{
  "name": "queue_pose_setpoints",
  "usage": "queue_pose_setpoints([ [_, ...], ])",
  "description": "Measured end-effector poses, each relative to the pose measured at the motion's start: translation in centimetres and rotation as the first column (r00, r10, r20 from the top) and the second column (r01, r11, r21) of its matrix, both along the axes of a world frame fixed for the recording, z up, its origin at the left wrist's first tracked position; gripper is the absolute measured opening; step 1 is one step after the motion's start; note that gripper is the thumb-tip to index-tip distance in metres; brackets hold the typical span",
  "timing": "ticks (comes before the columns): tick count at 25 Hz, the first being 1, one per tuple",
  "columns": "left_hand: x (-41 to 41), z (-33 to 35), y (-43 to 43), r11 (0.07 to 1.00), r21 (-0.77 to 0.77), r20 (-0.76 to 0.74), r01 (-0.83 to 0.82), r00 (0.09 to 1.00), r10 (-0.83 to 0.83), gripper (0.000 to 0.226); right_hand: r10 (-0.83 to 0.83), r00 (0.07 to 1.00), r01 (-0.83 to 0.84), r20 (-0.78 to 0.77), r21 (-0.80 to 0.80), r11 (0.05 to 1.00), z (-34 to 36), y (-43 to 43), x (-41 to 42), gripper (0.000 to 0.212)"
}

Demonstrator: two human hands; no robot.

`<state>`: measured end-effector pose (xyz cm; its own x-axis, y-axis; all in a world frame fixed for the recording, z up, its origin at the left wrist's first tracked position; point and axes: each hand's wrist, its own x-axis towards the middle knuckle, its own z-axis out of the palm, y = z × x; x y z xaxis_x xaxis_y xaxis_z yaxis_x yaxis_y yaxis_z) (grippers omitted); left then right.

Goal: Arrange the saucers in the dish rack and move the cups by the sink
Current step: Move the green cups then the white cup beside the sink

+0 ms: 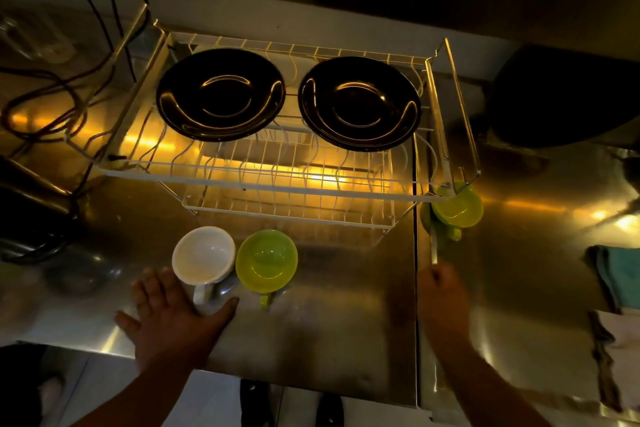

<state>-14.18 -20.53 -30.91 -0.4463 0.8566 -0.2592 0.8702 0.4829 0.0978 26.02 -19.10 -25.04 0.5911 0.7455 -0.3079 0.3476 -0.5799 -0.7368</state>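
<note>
Left hand point(173, 319) splayed, empty, beside white cup point(203, 258); right hand's point(445, 298) grip unclear; saucers point(220, 94) racked; cups likely next.

Both bare forearms reach forward from the lower edge of the view. The left hand point(173, 319) is spread wide, palm down, thumb stretched out to the right. The right hand point(445, 298) is loosely curled, fingers point(437, 276) bent inward, knuckles up.

Two glossy black saucers point(220, 94) point(359, 103) lie in the white wire dish rack point(242, 177). One cup is white point(203, 258), two are lime green point(266, 261) point(458, 206). The steel counter point(346, 322) glows amber; a cloth point(621, 274) at right seems teal.
</note>
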Motion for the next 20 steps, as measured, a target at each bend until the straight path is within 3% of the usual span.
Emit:
queue_pose_setpoints([
  [4, 0.0, 0.1, 0.0, 1.0, 0.008, -0.01, 0.001, 1.0, -0.001, 0.14, 0.353, 0.918, -0.371, -0.183, -0.08, 0.925, 0.7, -3.5, -8.6, 0.002],
  [7, -0.2, -0.2, 0.0, 0.999, 0.037, -0.001, 0.005, 1.0, -0.005, 0.139, 0.482, 0.833, -0.505, -0.272, -0.018, 0.863, 0.8, -2.9, -13.8, 0.021],
  [9, -0.3, -0.4, -0.1, 0.999, 0.045, 0.008, 0.01, 1.0, -0.01, 0.139, 0.434, 0.827, -0.487, -0.357, -0.07, 0.871, 0.8, -2.1, -16.7, 0.039],
  [11, -0.4, -0.6, -0.1, 0.999, 0.043, 0.003, 0.017, 1.0, -0.017, 0.139, 0.373, 0.855, -0.442, -0.36, -0.132, 0.887, 0.7, -1.2, -18.9, 0.042],
  [13, -0.4, -0.7, -0.1, 0.999, 0.041, 0.0, 0.02, 1.0, -0.02, 0.139, 0.312, 0.88, -0.393, -0.358, -0.183, 0.901, 0.8, -0.5, -20.3, 0.038],
  [16, -0.5, -0.7, 0.0, 0.999, 0.04, -0.002, 0.023, 1.0, -0.023, 0.139, 0.19, 0.858, -0.322, -0.476, -0.212, 0.923, 0.6, -0.2, -21.1, 0.027],
  [20, -0.4, -0.5, 0.0, 0.999, 0.032, -0.004, 0.026, 1.0, -0.026, 0.138, 0.181, 0.831, -0.326, -0.526, -0.197, 0.925, 0.1, -0.3, -21.3, 0.015],
])
